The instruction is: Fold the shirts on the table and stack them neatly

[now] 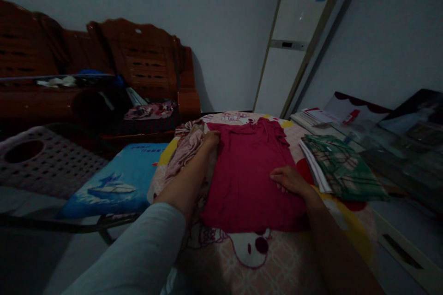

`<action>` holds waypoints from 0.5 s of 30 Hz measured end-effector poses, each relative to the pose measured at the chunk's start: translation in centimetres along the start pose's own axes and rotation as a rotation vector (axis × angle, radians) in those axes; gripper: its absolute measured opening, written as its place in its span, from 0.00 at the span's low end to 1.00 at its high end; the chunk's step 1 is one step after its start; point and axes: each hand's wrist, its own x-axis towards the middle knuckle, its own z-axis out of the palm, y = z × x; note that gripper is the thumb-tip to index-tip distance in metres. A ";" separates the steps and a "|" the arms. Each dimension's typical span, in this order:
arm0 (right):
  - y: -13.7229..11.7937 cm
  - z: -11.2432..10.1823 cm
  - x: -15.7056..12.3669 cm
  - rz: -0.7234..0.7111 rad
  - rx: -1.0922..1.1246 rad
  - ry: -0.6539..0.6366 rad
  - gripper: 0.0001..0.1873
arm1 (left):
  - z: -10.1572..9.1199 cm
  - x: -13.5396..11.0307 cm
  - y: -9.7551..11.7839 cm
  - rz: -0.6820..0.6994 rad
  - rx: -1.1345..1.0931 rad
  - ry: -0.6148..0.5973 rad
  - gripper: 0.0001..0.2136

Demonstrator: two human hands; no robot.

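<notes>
A magenta T-shirt (247, 170) lies spread out in front of me, its neckline at the far end and its hem toward me. My left hand (211, 139) is closed at the shirt's upper left edge, by the sleeve, and appears to grip the cloth there. Over the shirt's right side, my right hand (289, 179) has its fingers curled in a pinch on the fabric; the fingertips are partly hidden. Beside my left forearm sits a crumpled pale pink garment (185, 152).
A patterned cloth (284, 258) covers the surface beneath. Folded green plaid cloth (341, 166) lies at right, near a glass-topped table (408, 147) with papers. On the left are a blue cushion (117, 179), a woven chair (51, 161) and a wooden sofa (145, 60).
</notes>
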 end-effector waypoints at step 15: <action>0.0 0.2 -0.1 -0.002 0.033 0.035 0.11 | 1.4 -0.8 -0.2 0.132 0.572 -0.002 0.20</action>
